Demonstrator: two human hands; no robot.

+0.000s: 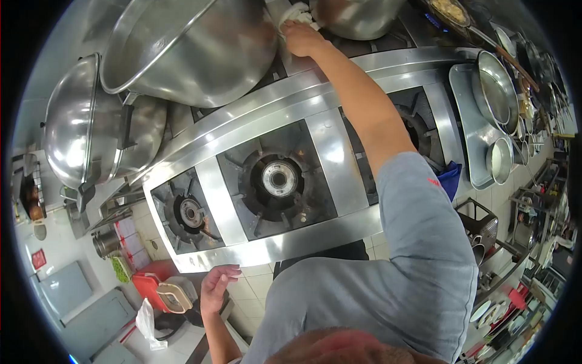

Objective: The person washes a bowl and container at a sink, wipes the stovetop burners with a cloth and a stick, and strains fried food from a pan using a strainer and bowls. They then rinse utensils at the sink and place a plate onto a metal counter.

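Toward the right side of the view, a round steel pan (494, 91) and a smaller round pan (499, 161) are held on a grey tray (474, 142). Yellowish food is contained in a long-handled vessel (450, 11) at the top right. At the lower left, a red container (146, 287) is placed beside a beige-rimmed container (177, 295), and a white plastic bag (145, 324) is seen near them. Green produce (120, 270) is placed near a steel pot (107, 242).
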